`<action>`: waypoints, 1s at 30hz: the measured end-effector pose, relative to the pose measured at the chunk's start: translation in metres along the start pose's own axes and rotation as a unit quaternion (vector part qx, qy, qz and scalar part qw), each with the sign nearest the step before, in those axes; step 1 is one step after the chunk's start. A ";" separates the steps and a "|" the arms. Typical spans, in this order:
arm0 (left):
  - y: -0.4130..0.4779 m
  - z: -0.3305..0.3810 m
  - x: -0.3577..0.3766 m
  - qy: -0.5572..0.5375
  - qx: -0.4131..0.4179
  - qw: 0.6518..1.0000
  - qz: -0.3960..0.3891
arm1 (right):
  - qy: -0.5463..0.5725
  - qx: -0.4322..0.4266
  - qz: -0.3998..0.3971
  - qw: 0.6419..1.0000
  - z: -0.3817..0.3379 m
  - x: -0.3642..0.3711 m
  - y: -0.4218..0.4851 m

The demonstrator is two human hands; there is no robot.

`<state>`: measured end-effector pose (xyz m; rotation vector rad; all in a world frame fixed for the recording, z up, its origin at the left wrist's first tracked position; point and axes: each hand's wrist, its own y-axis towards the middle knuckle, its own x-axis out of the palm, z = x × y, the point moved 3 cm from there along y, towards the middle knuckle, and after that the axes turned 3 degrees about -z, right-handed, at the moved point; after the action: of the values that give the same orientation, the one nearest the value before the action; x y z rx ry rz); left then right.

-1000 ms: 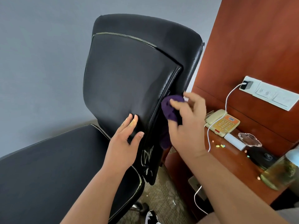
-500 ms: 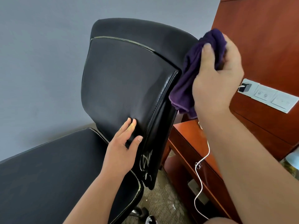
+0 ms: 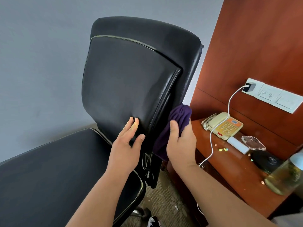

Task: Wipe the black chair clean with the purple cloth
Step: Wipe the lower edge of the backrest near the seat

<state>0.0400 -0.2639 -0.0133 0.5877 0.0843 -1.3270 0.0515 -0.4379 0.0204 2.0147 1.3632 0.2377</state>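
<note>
My left hand (image 3: 126, 145) lies flat on the lower backrest of the black office chair (image 3: 124, 79), fingers (image 3: 131, 126) straight and slightly apart. My right hand (image 3: 180, 145) has its fingers clamped round the bunched purple cloth (image 3: 179, 115), pressing it against the backrest's right edge, near the worktop (image 3: 229, 163) with the telephone (image 3: 224, 125).

Soft, even daylight, faint shadows. A pale sheen streaks the black chair (image 3: 127, 82) above my left hand (image 3: 126, 145). Edges bow; the bottle (image 3: 285, 177) beyond my right hand (image 3: 180, 145) looks soft.
</note>
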 end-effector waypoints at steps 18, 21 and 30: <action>0.002 -0.006 -0.001 0.019 0.026 0.998 0.047 | -0.167 -0.098 -0.137 0.971 0.045 -0.001 -0.046; 0.001 -0.015 -0.006 -0.007 -0.017 0.998 0.062 | -0.113 -0.048 -0.120 0.985 0.053 0.002 -0.065; -0.009 -0.021 -0.014 -0.003 -0.028 0.999 -0.033 | -0.077 -0.100 -0.018 0.992 0.033 0.006 -0.056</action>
<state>0.0332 -0.2430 -0.0289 0.5373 0.1354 -1.3856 0.0286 -0.4351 -0.0410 1.8020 1.2274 0.1904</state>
